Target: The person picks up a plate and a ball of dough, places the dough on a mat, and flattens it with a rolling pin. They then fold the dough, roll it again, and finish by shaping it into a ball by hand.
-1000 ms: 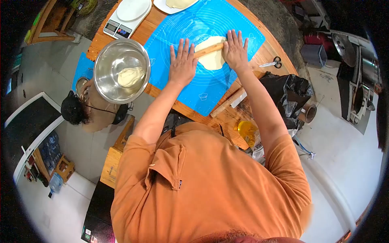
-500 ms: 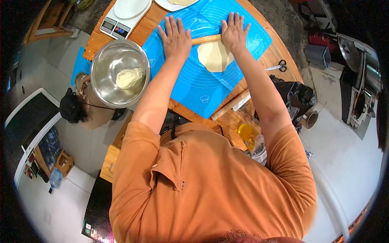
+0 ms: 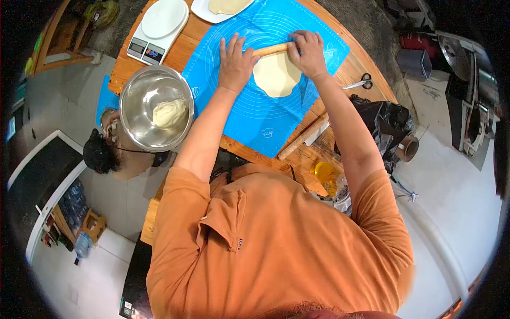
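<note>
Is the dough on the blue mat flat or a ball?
Spread flat: the dough lies in a wide sheet on the blue mat, the rolling pin at its far edge.

Bright glints in the metal bowl [image 3: 137,109], blackened corners (strong fisheye curvature).

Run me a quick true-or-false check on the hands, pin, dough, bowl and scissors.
1. The left hand and right hand are at opposite ends of the pin. True.
2. The flat dough lies on the mat. True.
3. The pin lies along the flat dough's near edge. False: far edge.
4. The bowl holds a dough lump; the scissors lie on the table. True.
5. The bowl is right of the mat. False: left.
</note>
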